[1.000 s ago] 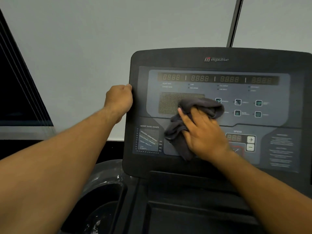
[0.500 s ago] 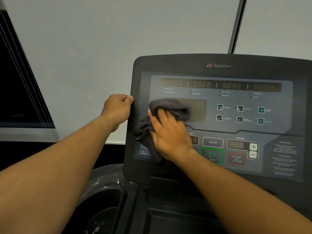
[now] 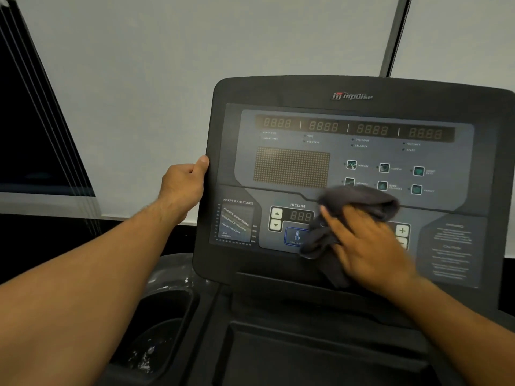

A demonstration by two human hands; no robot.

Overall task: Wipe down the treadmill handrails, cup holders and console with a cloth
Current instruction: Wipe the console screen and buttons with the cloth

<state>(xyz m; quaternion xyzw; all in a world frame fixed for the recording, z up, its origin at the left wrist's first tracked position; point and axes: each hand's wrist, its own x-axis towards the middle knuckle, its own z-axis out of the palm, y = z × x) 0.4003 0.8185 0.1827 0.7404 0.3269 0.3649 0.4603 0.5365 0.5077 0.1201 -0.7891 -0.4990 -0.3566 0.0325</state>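
Note:
The dark treadmill console (image 3: pixel 359 96) fills the right half of the view, with a row of number displays, a dot-matrix panel and program buttons. My right hand (image 3: pixel 370 246) presses a crumpled dark grey cloth (image 3: pixel 359 203) against the lower middle of the panel, over the start and speed buttons. Its fingers lie fairly straight on the cloth. My left hand (image 3: pixel 184 182) grips the console's left edge, thumb on the front. A black cup holder (image 3: pixel 156 338) sits below left, with white specks at its bottom.
A recessed black tray (image 3: pixel 306 355) lies below the console. Behind stands a pale wall (image 3: pixel 167 65) with a dark vertical pole (image 3: pixel 395 34) at the upper right. A dark window with blinds (image 3: pixel 30 129) fills the left side.
My right hand has swept the cloth from the console's left side, by the dot-matrix panel, rightward and down to the lower middle buttons. My left hand has kept its grip on the edge.

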